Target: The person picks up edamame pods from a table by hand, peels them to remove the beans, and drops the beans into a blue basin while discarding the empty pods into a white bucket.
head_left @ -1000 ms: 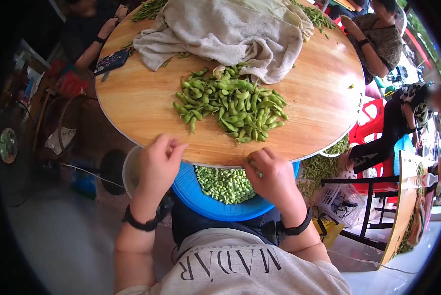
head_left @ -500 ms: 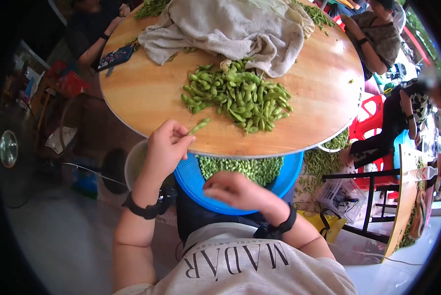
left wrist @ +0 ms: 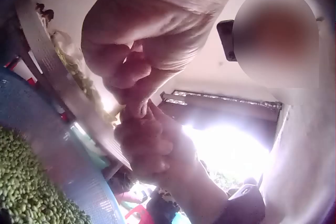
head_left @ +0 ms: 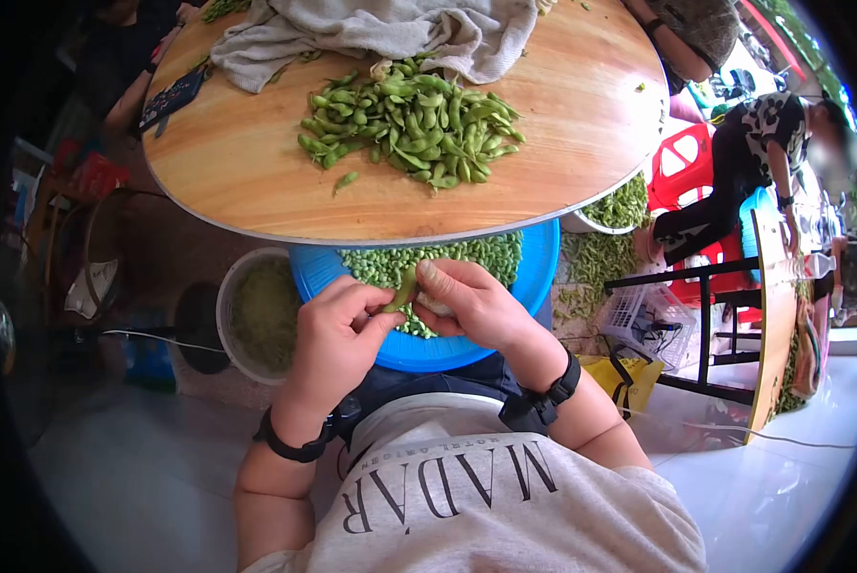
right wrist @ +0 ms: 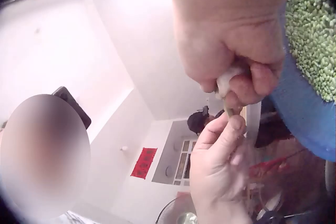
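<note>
Over a blue basin [head_left: 414,359], my left hand [head_left: 338,336] pinches one end of a green soybean pod [head_left: 402,288] between thumb and forefinger. My right hand [head_left: 486,310] holds the pod's other end, its thumb lying along it. Close up in the right wrist view, the fingertips of both hands nearly meet around the pod [right wrist: 229,109]. Something whitish [right wrist: 226,80] shows at the right fingers. Shelled green beans [head_left: 481,258] fill much of the basin below. A heap of unshelled pods [head_left: 409,124] lies on the round wooden table [head_left: 247,181] ahead.
A single pod [head_left: 346,181] lies apart from the heap. Behind it is a grey cloth [head_left: 380,29], with a dark phone-like case [head_left: 172,98] at left. A bucket [head_left: 256,320] stands left of the basin. Pods [head_left: 600,258] litter the floor at right, near a seated person [head_left: 748,158].
My left hand has brought a pod from the table's edge back over the basin. The right hand has come up to meet it and now grips the pod too. The view has shifted.
</note>
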Motion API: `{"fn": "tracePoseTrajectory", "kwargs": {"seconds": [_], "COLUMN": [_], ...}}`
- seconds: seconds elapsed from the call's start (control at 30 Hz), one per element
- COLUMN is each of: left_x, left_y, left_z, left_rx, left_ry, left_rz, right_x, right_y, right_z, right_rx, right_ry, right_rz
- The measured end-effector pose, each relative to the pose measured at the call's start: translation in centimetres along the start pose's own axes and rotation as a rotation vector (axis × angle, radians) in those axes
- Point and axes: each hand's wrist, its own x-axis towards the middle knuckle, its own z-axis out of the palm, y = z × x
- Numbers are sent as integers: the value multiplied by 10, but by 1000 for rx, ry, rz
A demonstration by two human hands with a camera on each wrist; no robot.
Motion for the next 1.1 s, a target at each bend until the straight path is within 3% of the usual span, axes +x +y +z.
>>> {"fn": "tracePoseTrajectory", "kwargs": {"seconds": [0.17,0.4,0.5,0.6,0.7,0.73,0.83,0.93,1.03,1.1], "left_x": [-3,-4,-4,-3,1,2,6,7,8,7], "left_y": [5,2,-9,-15,-22,-24,-12,-11,-15,-10], "left_z": [3,14,25,28,32,32,33,39,40,40], "left_rx": [42,-10,-275,-852,-1192,-1199,-489,88,55,-311], "left_ry": [26,95,113,23,-9,-49,-70,119,76,-8], "left_rz": [70,93,-25,-395,-582,-588,-396,281,225,-100], "right_x": [-4,-2,-1,-1,-3,-5,-6,-7,-9,-12], "right_y": [-2,10,13,15,18,15,9,4,8,9], "right_z": [-3,1,-2,-4,-7,-9,-12,-12,-14,-14], "right_rx": [-27,-77,-17,-52,-200,-217,-329,-391,-486,-521], "right_ry": [-54,79,86,117,165,170,201,231,230,215], "right_rz": [-33,-150,-169,-232,-281,-254,-207,-208,-262,-302]}}
